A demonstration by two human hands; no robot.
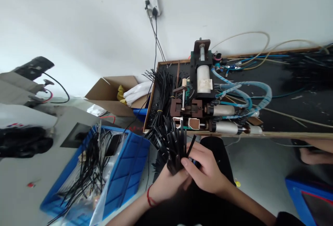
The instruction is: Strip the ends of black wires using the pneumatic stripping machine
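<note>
My left hand (166, 184), a red string round its wrist, is closed round a fanned bundle of black cable ties (173, 142) held upright over my lap. My right hand (205, 168) is closed on the same bundle from the right, its thumb pressed against the base of the ties and its fingers curled behind them. The bundle stands just in front of a small pneumatic machine (200, 97) with a white cylinder, brown jaws and blue air hoses. More black ties (162, 94) lie piled on the board to the left of the machine.
The machine sits on a black board with a wooden rim (286, 135). A blue crate (125, 170) with loose black ties is at my left. An open cardboard box (114, 94) stands behind it. Another person's foot (312, 156) shows at the right, above a blue bin (307, 191).
</note>
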